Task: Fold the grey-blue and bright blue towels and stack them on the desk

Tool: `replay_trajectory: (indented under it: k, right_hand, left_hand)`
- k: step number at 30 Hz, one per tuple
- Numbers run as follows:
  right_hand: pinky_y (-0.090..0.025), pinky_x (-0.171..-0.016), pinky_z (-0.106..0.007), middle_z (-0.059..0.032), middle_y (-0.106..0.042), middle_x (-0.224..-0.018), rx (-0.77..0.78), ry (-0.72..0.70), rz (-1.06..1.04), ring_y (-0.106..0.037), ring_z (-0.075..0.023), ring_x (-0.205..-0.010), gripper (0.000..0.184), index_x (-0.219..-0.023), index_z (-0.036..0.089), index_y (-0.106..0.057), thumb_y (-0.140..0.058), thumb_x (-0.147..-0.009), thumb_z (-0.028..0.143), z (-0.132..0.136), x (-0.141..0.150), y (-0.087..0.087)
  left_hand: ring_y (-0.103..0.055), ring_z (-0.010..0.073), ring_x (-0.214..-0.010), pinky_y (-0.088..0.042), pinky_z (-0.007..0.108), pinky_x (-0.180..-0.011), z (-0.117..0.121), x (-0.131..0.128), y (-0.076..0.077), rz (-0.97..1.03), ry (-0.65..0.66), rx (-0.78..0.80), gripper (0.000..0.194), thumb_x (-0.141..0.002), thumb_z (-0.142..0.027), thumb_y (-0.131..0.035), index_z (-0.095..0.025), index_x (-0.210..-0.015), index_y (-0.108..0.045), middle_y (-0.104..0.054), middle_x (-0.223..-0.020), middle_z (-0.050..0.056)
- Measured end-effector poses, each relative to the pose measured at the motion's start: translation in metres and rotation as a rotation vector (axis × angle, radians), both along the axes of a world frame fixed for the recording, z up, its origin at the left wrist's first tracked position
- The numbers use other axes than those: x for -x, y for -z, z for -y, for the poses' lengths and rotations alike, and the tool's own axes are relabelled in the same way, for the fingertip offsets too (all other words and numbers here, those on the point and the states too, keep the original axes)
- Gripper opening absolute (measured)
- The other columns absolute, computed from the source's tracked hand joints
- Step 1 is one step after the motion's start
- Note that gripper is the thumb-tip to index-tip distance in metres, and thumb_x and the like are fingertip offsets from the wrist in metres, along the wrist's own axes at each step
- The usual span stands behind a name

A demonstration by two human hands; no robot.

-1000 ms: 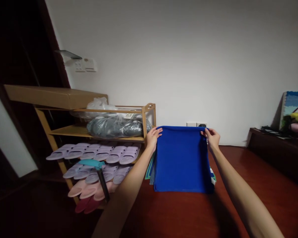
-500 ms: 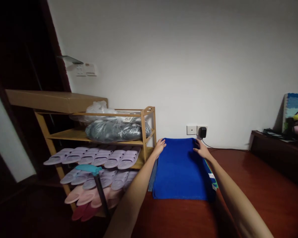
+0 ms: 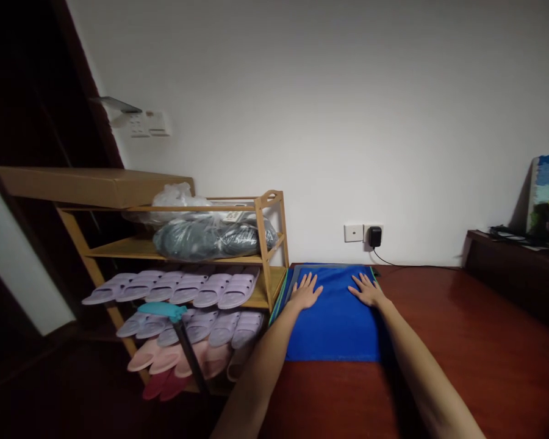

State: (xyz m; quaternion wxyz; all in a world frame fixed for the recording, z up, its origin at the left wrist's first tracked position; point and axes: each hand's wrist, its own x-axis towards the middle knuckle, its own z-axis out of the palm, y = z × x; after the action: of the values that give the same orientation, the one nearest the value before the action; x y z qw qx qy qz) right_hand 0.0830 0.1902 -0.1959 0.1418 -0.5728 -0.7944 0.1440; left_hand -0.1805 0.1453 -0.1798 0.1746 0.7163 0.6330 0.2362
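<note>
A blue cloth [image 3: 332, 335], folded into a rectangle, lies flat on the reddish-brown wooden surface [image 3: 430, 323]. Grey and green-edged layers of fabric show along its left side and far edge. My left hand [image 3: 306, 292] rests palm down on the upper left of the cloth, fingers spread. On the upper right, my right hand [image 3: 367, 291] lies flat too, its fingers fanned out. Neither hand grips anything. What lies beneath the top blue layer is mostly hidden.
To the left stands a wooden shoe rack [image 3: 264, 244] with several rows of slippers [image 3: 196, 286], plastic-wrapped bundles [image 3: 210, 236] and a cardboard box [image 3: 96, 186]. A black plug [image 3: 374, 236] with a cable sits in the wall socket. At far right is a dark raised ledge [image 3: 507, 256].
Both hands have moved off the cloth's far corners, inward and nearer, and now press flat on it. The far edge has dropped, and grey and green-edged layers show there.
</note>
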Motion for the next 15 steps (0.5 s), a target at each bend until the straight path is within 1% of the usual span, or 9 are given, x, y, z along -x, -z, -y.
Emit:
replay_trajectory:
  k: [2,5,7,10,15]
  right_hand:
    - [-0.005,-0.111,-0.049,-0.0064,-0.01,-0.153,0.014,0.027,0.034,-0.004,-0.023,-0.141,0.08,-0.145,0.024,-0.021,-0.022,-0.082,0.073,0.001,-0.003,0.004]
    - [-0.007,-0.111,-0.05,-0.004,-0.008,-0.154,0.008,0.05,0.055,-0.003,-0.0225,-0.141,0.08,-0.146,0.026,-0.019,-0.021,-0.081,0.073,0.004,-0.007,0.007]
    - [-0.009,-0.11,-0.052,-0.0042,-0.007,-0.154,0.006,0.074,0.057,-0.005,-0.026,-0.141,0.082,-0.146,0.026,-0.018,-0.022,-0.08,0.075,0.006,-0.009,0.008]
    - [-0.013,-0.108,-0.055,-0.0042,-0.006,-0.154,0.009,0.107,0.055,-0.011,-0.0315,-0.139,0.083,-0.146,0.029,-0.018,-0.022,-0.078,0.077,0.011,-0.011,0.01]
    - [-0.016,-0.107,-0.054,-0.0048,-0.011,-0.154,0.0,0.111,0.055,-0.016,-0.0312,-0.138,0.082,-0.145,0.029,-0.021,-0.024,-0.078,0.077,0.024,-0.014,0.009]
  left_hand:
    - [-0.005,0.0257,-0.141,0.003,0.055,-0.109,0.004,0.001,0.007,-0.061,-0.015,0.01,0.069,-0.084,-0.062,-0.035,-0.025,-0.142,-0.03,-0.015,-0.152,0.007]
    - [-0.002,0.0246,-0.141,0.003,0.054,-0.109,0.008,0.001,0.01,-0.107,-0.04,-0.012,0.071,-0.084,-0.064,-0.033,-0.025,-0.143,-0.027,-0.011,-0.153,0.007]
    - [-0.001,0.0254,-0.141,0.003,0.055,-0.109,0.011,0.001,0.01,-0.116,-0.06,-0.022,0.072,-0.083,-0.065,-0.034,-0.025,-0.143,-0.028,-0.011,-0.153,0.007]
    - [-0.002,0.028,-0.141,0.001,0.059,-0.107,0.015,-0.001,0.008,-0.113,-0.079,-0.017,0.071,-0.082,-0.066,-0.036,-0.026,-0.141,-0.033,-0.012,-0.153,0.008]
    - [-0.004,0.032,-0.14,0.0,0.063,-0.105,0.028,-0.006,0.004,-0.104,-0.071,-0.006,0.072,-0.081,-0.066,-0.037,-0.024,-0.139,-0.036,-0.015,-0.152,0.011]
